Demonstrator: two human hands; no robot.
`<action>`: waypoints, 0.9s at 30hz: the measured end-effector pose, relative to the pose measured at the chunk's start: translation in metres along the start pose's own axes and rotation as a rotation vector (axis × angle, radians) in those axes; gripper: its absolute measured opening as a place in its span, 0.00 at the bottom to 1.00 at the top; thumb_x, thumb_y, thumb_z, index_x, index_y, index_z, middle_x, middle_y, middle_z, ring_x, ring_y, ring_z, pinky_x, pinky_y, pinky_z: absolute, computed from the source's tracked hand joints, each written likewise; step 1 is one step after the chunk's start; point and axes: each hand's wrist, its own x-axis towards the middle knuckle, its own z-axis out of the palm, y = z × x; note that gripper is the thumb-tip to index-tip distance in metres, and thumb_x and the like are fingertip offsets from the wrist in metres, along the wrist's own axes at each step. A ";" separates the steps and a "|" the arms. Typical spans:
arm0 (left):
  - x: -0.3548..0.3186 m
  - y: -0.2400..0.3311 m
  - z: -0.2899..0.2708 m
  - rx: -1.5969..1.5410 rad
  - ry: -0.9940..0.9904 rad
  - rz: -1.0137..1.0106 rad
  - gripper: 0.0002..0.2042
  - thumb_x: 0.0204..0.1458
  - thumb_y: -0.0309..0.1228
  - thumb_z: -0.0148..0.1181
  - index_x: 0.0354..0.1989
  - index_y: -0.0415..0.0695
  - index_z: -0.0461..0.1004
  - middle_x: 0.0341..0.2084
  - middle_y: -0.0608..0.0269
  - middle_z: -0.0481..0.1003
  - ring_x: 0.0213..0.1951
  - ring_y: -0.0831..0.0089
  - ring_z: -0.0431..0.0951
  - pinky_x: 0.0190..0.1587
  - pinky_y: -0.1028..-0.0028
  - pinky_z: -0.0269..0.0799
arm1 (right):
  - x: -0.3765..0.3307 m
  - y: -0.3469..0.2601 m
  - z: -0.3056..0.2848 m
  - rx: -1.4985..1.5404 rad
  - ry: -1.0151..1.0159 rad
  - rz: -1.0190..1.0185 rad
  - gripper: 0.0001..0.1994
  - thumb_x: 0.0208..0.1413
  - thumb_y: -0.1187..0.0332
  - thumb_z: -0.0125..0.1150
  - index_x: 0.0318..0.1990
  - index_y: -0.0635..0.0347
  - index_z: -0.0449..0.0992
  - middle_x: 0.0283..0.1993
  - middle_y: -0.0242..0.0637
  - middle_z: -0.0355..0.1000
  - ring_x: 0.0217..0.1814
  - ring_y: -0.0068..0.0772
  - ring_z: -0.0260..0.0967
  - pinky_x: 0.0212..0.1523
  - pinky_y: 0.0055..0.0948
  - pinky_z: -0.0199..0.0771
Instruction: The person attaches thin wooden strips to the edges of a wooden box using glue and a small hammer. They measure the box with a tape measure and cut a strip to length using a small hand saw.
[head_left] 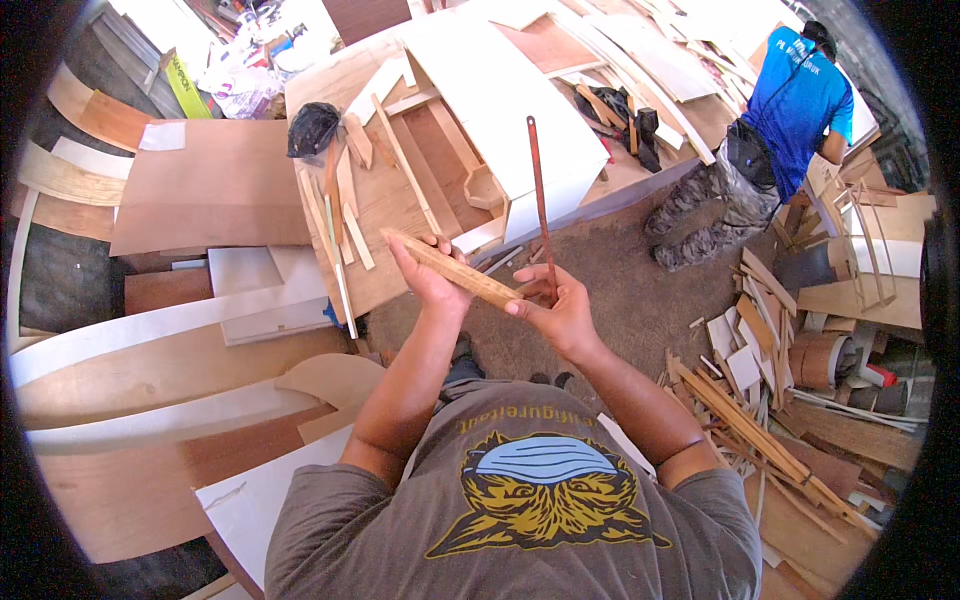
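A short, narrow wooden stick (455, 269) is held slantwise in front of my chest. My left hand (430, 282) is closed around its upper left part, thumb along the near side. At the lower right end, my right hand (562, 312) pinches the stick between thumb and finger. The same hand also grips a thin reddish strip (541, 200) that points upward, with a small hole at its tip; it resembles a hacksaw blade. Just beyond both hands stands the workbench (385, 255), bearing a white box-like cabinet (500, 90) with an open wooden compartment.
A black plastic bag (313, 130) and loose wood strips lie on the bench's left. Curved wooden panels (180, 370) fill the left side. A co-worker in a blue shirt (795, 95) bends at the far right. Wood offcuts (750, 340) are heaped on the right floor.
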 end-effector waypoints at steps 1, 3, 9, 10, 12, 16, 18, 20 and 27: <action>-0.001 -0.002 0.003 0.032 0.056 0.047 0.32 0.56 0.73 0.42 0.28 0.53 0.65 0.16 0.68 0.66 0.19 0.69 0.67 0.22 0.69 0.65 | 0.000 -0.002 -0.001 0.001 0.002 -0.001 0.21 0.48 0.73 0.77 0.49 0.64 0.75 0.42 0.35 0.78 0.45 0.26 0.75 0.49 0.29 0.75; -0.003 -0.003 0.006 0.065 0.113 0.093 0.33 0.55 0.74 0.41 0.25 0.53 0.64 0.16 0.68 0.65 0.19 0.69 0.67 0.23 0.70 0.64 | -0.001 -0.007 -0.001 -0.049 0.044 -0.025 0.24 0.45 0.72 0.79 0.50 0.63 0.75 0.44 0.34 0.77 0.47 0.26 0.74 0.51 0.29 0.74; -0.007 -0.006 0.007 0.096 0.180 0.140 0.34 0.57 0.74 0.36 0.29 0.52 0.64 0.18 0.66 0.66 0.21 0.69 0.67 0.24 0.69 0.66 | -0.002 -0.007 -0.005 -0.087 0.035 -0.088 0.27 0.42 0.73 0.81 0.52 0.60 0.75 0.40 0.28 0.79 0.24 0.06 0.49 0.25 0.13 0.52; -0.007 -0.006 0.005 0.085 0.140 0.151 0.33 0.58 0.73 0.36 0.30 0.51 0.64 0.18 0.65 0.66 0.21 0.69 0.67 0.24 0.69 0.66 | -0.003 -0.005 -0.006 -0.087 0.035 -0.089 0.27 0.42 0.73 0.81 0.52 0.60 0.75 0.40 0.28 0.79 0.24 0.06 0.49 0.25 0.13 0.52; -0.006 -0.008 0.000 0.073 0.100 0.165 0.33 0.58 0.72 0.36 0.31 0.51 0.63 0.19 0.65 0.66 0.22 0.69 0.67 0.25 0.70 0.66 | -0.003 -0.002 -0.008 -0.087 0.036 -0.097 0.27 0.42 0.74 0.81 0.52 0.60 0.76 0.40 0.27 0.79 0.24 0.06 0.48 0.25 0.13 0.52; -0.002 -0.007 -0.006 0.050 0.045 0.248 0.30 0.62 0.67 0.39 0.39 0.49 0.68 0.20 0.63 0.68 0.23 0.69 0.69 0.25 0.70 0.66 | -0.001 -0.002 -0.007 -0.094 0.025 -0.120 0.25 0.43 0.75 0.80 0.50 0.60 0.77 0.40 0.28 0.79 0.24 0.06 0.51 0.25 0.13 0.53; 0.001 -0.002 -0.012 0.045 0.101 0.295 0.29 0.63 0.65 0.41 0.42 0.47 0.70 0.21 0.63 0.69 0.24 0.69 0.69 0.25 0.70 0.66 | 0.006 0.009 -0.007 -0.030 0.106 -0.112 0.22 0.44 0.76 0.79 0.48 0.61 0.79 0.41 0.29 0.78 0.25 0.07 0.56 0.26 0.13 0.57; 0.004 0.012 -0.031 0.346 0.041 0.245 0.26 0.65 0.59 0.45 0.46 0.45 0.72 0.23 0.62 0.73 0.25 0.70 0.72 0.26 0.69 0.70 | 0.019 0.022 -0.010 -0.092 0.109 -0.103 0.20 0.45 0.76 0.77 0.47 0.62 0.79 0.40 0.29 0.78 0.28 0.10 0.61 0.28 0.16 0.61; 0.011 0.051 -0.127 0.528 0.351 0.316 0.18 0.66 0.46 0.54 0.48 0.41 0.73 0.30 0.58 0.80 0.25 0.72 0.80 0.28 0.75 0.78 | 0.070 0.044 0.027 -0.748 -0.051 0.110 0.19 0.56 0.62 0.67 0.52 0.63 0.76 0.40 0.41 0.78 0.42 0.37 0.76 0.45 0.34 0.73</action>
